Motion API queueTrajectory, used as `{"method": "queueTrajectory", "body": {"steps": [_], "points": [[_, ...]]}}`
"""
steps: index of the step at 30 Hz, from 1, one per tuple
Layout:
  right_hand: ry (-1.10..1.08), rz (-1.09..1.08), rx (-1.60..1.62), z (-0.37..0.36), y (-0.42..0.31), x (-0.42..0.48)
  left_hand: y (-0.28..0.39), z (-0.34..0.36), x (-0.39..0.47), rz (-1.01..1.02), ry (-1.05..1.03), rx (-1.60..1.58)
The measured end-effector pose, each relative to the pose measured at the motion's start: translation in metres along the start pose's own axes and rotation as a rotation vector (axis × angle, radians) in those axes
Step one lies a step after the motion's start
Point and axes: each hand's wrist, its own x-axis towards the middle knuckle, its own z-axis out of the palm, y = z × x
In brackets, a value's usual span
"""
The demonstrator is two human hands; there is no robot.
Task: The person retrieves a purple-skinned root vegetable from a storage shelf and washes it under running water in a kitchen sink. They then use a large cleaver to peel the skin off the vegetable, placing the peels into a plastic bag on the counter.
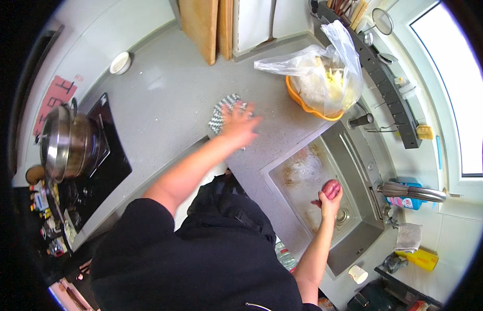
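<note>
My left hand [241, 123], slightly blurred, is spread flat over the right side of a zigzag-patterned cloth [223, 112] on the grey countertop [167, 85]. Its fingers are apart; whether they touch the cloth is hard to tell. Above the steel sink [352, 155], my right hand [330, 202] grips a reddish-purple, rounded item [331, 189] whose exact kind is unclear. A small bit of the same colour pokes out below the thumb. Brown residue lies on the sink floor near its far-left corner, and the drain [342, 216] shows beside my right hand.
An orange basket [296, 95] holding a clear plastic bag [315, 74] of pale yellow food stands behind the sink. Wooden cutting boards [198, 27] lean at the back. A white bowl [120, 63] sits back left, near a steel pot [66, 144] on the black cooktop [117, 159].
</note>
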Motion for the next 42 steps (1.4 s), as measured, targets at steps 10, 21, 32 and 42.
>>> {"method": "queueTrajectory", "body": {"steps": [10,21,32,42], "points": [[-0.438,-0.329,0.127,0.117,-0.23,-0.03,-0.239,-0.008,-0.041,-0.394,0.16,0.018],[-0.34,-0.962,-0.108,0.069,-0.312,-0.022,-0.12,-0.077,0.083,-0.127,0.06,-1.474],[0.399,-0.5,-0.656,-0.02,-0.284,0.096,-0.038,-0.071,0.146,-0.106,-0.459,-2.562],[-0.299,0.483,0.639,0.017,-0.177,0.136,-0.06,-0.055,0.144,-0.107,-0.557,-1.583]]}}
